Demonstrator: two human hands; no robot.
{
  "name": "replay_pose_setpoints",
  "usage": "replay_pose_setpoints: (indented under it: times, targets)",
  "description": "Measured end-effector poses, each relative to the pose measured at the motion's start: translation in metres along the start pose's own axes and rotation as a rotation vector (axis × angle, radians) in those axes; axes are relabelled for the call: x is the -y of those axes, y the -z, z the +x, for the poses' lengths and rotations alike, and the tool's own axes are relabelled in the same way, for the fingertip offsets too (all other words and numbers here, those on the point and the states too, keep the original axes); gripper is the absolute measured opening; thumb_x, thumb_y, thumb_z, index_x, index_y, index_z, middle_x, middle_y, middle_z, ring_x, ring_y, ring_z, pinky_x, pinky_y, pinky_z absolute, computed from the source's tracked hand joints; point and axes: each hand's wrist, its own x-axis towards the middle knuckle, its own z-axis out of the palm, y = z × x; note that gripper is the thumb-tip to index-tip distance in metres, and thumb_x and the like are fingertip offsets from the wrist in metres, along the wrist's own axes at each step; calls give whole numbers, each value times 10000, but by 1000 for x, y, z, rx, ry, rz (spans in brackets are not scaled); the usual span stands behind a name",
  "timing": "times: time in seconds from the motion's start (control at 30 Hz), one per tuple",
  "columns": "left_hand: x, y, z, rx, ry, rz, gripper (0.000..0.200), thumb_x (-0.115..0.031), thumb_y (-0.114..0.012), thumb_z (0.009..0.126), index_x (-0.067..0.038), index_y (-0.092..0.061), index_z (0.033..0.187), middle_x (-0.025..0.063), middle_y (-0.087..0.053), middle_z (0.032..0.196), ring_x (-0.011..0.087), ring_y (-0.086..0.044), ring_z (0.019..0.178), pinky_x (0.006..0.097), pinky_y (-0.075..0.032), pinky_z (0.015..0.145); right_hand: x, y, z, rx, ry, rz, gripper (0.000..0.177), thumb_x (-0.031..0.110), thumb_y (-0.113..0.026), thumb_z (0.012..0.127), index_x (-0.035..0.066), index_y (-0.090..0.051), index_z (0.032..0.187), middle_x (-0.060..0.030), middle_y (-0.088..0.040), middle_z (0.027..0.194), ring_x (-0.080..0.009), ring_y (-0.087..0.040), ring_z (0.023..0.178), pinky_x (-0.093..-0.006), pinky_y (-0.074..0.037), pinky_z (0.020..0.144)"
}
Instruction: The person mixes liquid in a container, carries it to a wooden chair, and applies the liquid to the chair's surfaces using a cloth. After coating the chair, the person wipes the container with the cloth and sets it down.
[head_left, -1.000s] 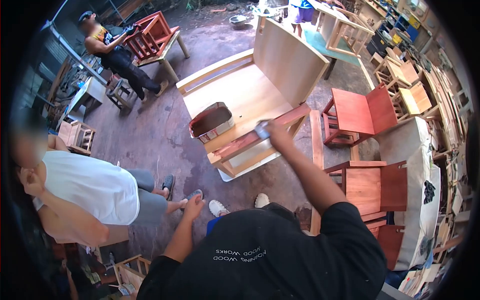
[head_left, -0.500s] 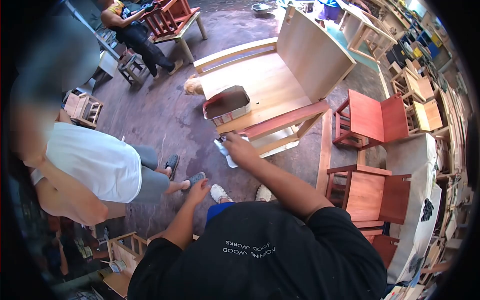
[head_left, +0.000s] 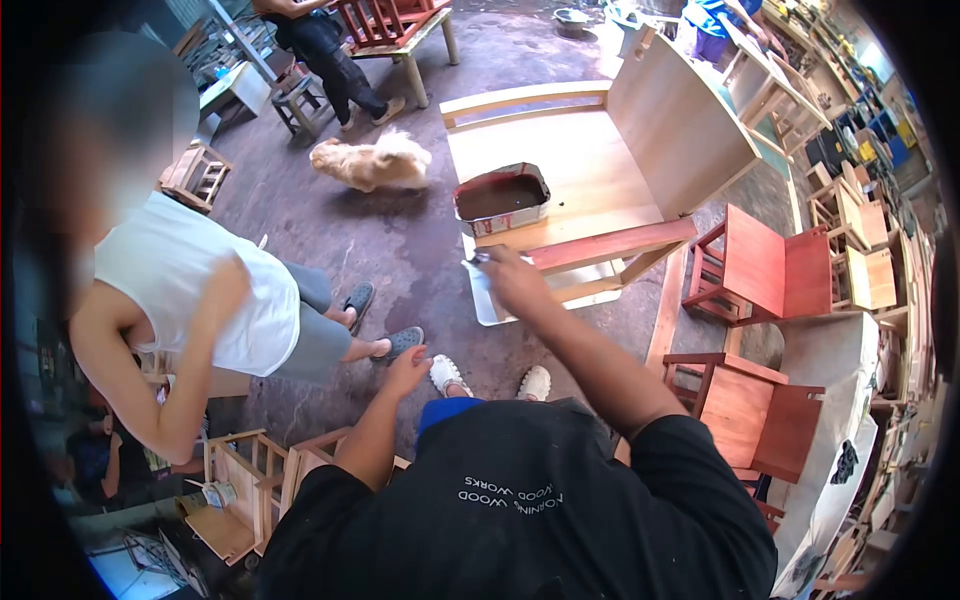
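My right hand is closed on a white rag at the near end of a chair's armrest, which is stained reddish brown. The rest of the wooden chair is pale, bare wood. On its seat stands a cut-open container of dark reddish-brown liquid, close to my right hand. My left hand hangs in front of my body, holding nothing, its fingers loosely bent and apart.
A person in a white sleeveless top stands close on my left. A light-brown dog is on the floor beyond. Red-stained chairs line the right side. Another person stands by a table at the back.
The dog has come out from behind the chair and moved left. My right hand with the rag has shifted slightly at the armrest's end. The neighbouring person's arm has risen across their torso.
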Motion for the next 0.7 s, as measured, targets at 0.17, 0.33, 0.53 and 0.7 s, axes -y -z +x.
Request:
replay_pose_setpoints:
  times: [0.17,0.33,0.53,0.7]
  targets:
    - [-6,4,-2,-81,0,-87,464,-290,-674,808,-85,-563,1209,142,-633,1112,239,-637,950,351,-483,851,-78,44,-17,-181,-179,67,264,88,-474,875,22,-641,1068,-165,-629,1043,-319,-601,963,-394,-470,874]
    - [16,1,-1,-75,40,-67,459,-287,-677,803,-87,-568,1201,135,-636,1101,236,-638,942,344,-485,841,0,1,0,6,-7,-9,216,85,-507,829,37,-649,983,-122,-570,1143,-274,-547,1072,-363,-469,871]
    - [9,11,-4,-101,45,-124,456,-279,-688,793,-88,-574,1191,123,-641,1074,225,-638,906,344,-489,819,-50,18,-21,-71,-142,424,263,47,-541,790,75,-675,1015,-114,-607,1013,-281,-582,972,-380,-480,835]
    - [20,5,-6,-85,73,-146,456,-258,-694,788,-89,-574,1195,126,-639,1064,217,-632,880,340,-490,805,-12,2,-16,-81,102,98,238,20,-522,758,52,-658,950,-106,-578,1042,-285,-562,973,-375,-479,825]
